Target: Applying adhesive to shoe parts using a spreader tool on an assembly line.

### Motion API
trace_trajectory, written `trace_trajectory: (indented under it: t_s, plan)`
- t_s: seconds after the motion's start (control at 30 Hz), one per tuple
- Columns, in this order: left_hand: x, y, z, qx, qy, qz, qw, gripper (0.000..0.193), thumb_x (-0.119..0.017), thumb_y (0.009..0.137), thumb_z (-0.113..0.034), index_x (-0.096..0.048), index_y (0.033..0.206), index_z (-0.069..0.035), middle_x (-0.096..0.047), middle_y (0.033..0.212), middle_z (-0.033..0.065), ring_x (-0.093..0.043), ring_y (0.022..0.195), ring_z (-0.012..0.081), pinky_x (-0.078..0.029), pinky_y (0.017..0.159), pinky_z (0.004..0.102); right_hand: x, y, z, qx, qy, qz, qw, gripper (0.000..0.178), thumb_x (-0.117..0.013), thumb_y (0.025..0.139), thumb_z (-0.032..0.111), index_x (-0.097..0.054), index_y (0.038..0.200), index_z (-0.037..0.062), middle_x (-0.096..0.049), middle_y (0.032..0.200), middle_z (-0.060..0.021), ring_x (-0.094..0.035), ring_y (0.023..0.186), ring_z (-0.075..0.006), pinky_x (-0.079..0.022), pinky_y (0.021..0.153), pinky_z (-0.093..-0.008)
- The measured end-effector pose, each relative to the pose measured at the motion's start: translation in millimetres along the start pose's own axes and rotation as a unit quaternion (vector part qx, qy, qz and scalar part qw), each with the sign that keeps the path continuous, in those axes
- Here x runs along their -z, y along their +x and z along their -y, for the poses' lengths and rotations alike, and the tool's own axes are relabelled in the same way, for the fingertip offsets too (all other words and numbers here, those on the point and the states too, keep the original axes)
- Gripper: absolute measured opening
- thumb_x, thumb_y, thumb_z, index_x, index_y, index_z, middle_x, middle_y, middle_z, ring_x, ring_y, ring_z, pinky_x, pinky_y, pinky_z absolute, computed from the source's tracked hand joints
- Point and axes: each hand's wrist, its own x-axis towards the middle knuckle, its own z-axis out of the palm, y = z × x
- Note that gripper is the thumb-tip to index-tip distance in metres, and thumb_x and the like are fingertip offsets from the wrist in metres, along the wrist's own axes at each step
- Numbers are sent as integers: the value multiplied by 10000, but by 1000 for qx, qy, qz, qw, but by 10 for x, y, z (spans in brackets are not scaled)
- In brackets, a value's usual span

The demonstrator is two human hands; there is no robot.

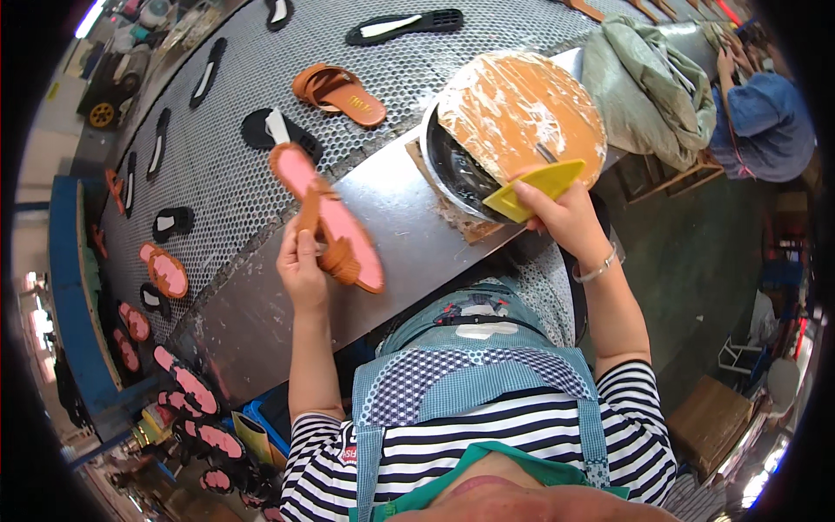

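My left hand [303, 270] is closed on a sandal [352, 230] with tan woven straps and a pink footbed, above the metal ledge of the table. In my right hand [567, 216] is a yellow flat scraper [552, 184], gripped between thumb and fingers. Its blade lies over the near edge of a round tan lid [513, 96] smeared with white paste. Under that lid sits a black-lined basin [457, 170], partly uncovered at its left side. A dark rod-like handle shows beside the scraper.
A perforated conveyor surface [252, 83] carries black soles, a brown slide sandal [344, 94] and a pink-lined sandal [165, 270]. Grey-green cloth [648, 87] is heaped right of the basin. Another person in blue [770, 126] works at far right. More pink-lined sandals hang at lower left.
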Motion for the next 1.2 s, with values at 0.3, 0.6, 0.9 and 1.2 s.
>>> trace_trajectory:
  t_s: [0.3, 0.6, 0.9, 1.2]
  plan:
    - [-623, -190, -318, 191, -225, 105, 950, 292, -511, 982, -262, -488, 744, -95, -557, 674, 15, -577, 602, 94, -495, 545, 225, -414, -127, 12, 195, 163, 65, 965, 230, -602, 931, 76, -616, 1158, 42, -650, 946, -23, -578, 718, -47, -482, 600, -175]
    - [-766, -213, -353, 210, -216, 167, 939, 275, -538, 968, -242, -515, 749, -77, -544, 701, 4, -511, 605, 66, -436, 550, 219, -483, 76, -4, 239, 111, 110, 958, 219, -620, 921, 88, -632, 1133, 34, -646, 906, -22, -571, 710, -58, -471, 609, -199]
    - [-845, -97, -259, 187, -203, 123, 953, 271, -538, 972, -229, -547, 749, -73, -509, 643, -27, -454, 544, 46, -390, 509, 209, -506, -64, 32, 474, -85, 148, 864, 269, -702, 787, 26, -662, 1053, 38, -655, 860, -112, -662, 734, -252, -530, 615, -299]
    - [-814, 131, -214, 161, -135, 86, 974, 268, -544, 970, -217, -551, 738, -81, -498, 668, -44, -439, 585, 25, -378, 535, 191, -446, -152, 108, 519, -124, 258, 806, 316, -729, 732, 78, -684, 1045, 69, -661, 873, -104, -665, 713, -227, -536, 577, -291]
